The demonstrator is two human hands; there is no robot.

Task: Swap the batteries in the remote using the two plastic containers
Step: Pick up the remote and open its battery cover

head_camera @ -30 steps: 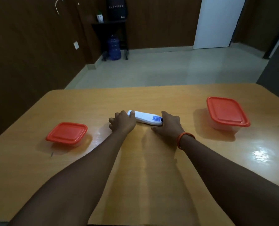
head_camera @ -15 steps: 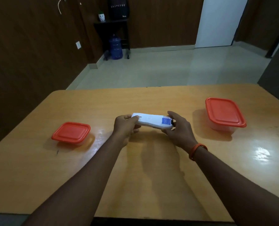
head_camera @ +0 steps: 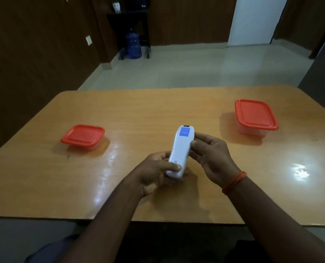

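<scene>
The white remote (head_camera: 179, 149) is held above the table, back side up, with a blue label near its far end. It points away from me. My left hand (head_camera: 156, 172) grips its near end, thumb across the back. My right hand (head_camera: 213, 158) holds its right side with the fingertips near the middle. A low container with a red lid (head_camera: 83, 136) sits on the table to the left. A taller clear container with a red lid (head_camera: 255, 115) stands to the right. Both lids are on, and what is inside cannot be seen.
The wooden table (head_camera: 158, 111) has a glossy top with light glare at the right. Beyond its far edge lie a tiled floor, a blue water jug (head_camera: 133, 45) under a dark stand, and a white door (head_camera: 256, 19).
Both hands lifted the remote off the table, brought it toward me and turned it from lying sideways to pointing away. The containers have not moved.
</scene>
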